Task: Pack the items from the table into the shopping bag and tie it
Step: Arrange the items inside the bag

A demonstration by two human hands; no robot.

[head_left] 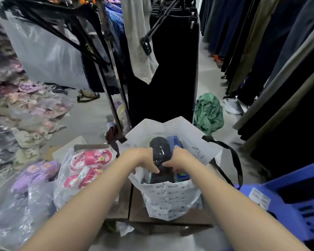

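A white shopping bag (170,200) with black handles stands open on the small brown table (123,205). Inside its mouth, a pair of black slippers in clear wrap (159,151) stands on end, with blue items (176,142) beside it. My left hand (145,160) grips the black pack from the left and my right hand (178,158) grips it from the right. On the table to the left lie a clear pack of pink slippers (89,165) and a pack of purple slippers (34,176).
A rack of dark hanging clothes (163,69) stands right behind the bag. Stacks of wrapped slippers (13,105) fill the left. A blue plastic basket (288,205) sits at the right, and a green garment (208,113) lies on the floor.
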